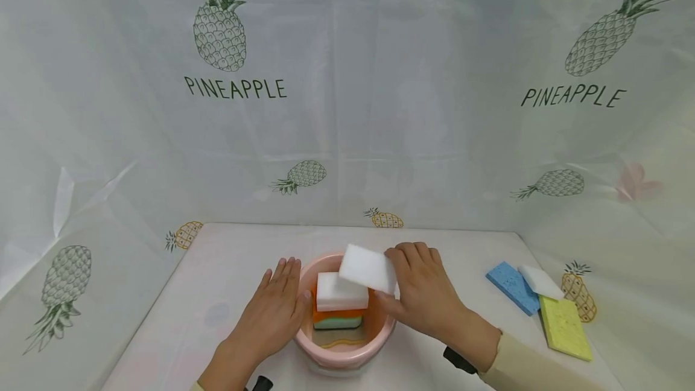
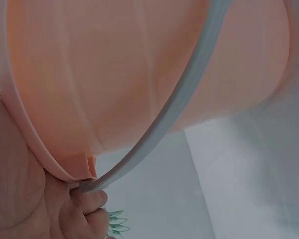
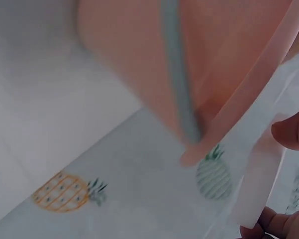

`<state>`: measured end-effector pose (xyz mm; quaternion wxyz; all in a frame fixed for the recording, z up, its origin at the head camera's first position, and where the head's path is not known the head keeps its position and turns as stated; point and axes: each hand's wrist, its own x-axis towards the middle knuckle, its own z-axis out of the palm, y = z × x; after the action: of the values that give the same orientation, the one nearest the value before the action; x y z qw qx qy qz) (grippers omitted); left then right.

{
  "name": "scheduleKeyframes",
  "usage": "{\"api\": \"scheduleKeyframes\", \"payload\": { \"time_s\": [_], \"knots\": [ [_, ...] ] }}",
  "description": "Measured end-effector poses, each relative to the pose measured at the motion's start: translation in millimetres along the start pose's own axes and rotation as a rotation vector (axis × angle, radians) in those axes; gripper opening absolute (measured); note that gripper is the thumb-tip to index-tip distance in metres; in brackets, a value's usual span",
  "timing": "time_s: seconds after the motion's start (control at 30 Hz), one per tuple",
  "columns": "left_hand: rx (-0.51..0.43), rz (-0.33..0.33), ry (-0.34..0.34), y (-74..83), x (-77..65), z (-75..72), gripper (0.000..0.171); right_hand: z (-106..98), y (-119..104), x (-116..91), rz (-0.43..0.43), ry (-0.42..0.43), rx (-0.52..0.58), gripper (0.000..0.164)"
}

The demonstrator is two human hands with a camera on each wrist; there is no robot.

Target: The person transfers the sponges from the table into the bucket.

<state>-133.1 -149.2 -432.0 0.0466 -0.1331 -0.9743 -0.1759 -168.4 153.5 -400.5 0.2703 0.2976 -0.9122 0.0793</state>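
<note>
A pink bucket (image 1: 347,359) stands in front of the person, with a grey handle (image 2: 184,84) hanging down its side. My right hand (image 1: 426,291) pinches a white sponge block (image 1: 366,267) between thumb and fingers, above the bucket's right side. In the right wrist view the sponge block (image 3: 261,174) appears edge-on, beside the rim. My left hand (image 1: 271,306) rests on the left rim, its fingers straight and its thumb at the edge. Inside the bucket, another white block (image 1: 339,291) lies on top of an orange and green sponge (image 1: 338,321).
At the right of the white table (image 1: 239,246) lie a blue sponge (image 1: 513,287), a small white block (image 1: 540,282) and a yellow sponge (image 1: 564,327), touching or overlapping. A pineapple-printed sheet (image 1: 380,107) hangs behind the table and along its sides.
</note>
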Motion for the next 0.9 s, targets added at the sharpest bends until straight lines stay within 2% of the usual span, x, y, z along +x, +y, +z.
{"api": "scheduleKeyframes", "payload": {
  "time_s": [0.2, 0.43, 0.7, 0.9],
  "knots": [
    [0.003, -0.006, 0.008, -0.4, 0.7, 1.1, 0.065, 8, -26, 2, -0.131, -0.05, 0.029, 0.057],
    [-0.009, -0.006, 0.016, 0.5, -0.2, 1.2, 0.064, 16, -32, 2, -0.256, -0.101, -0.029, 0.059],
    [0.006, -0.005, 0.013, -0.3, 0.0, 3.3, 0.064, 13, -32, 1, -0.319, -0.097, -0.023, 0.051],
    [0.004, 0.004, 0.023, -0.5, -0.8, 2.4, 0.064, 8, -30, 1, -0.331, -0.184, 0.0, 0.057]
  ]
}}
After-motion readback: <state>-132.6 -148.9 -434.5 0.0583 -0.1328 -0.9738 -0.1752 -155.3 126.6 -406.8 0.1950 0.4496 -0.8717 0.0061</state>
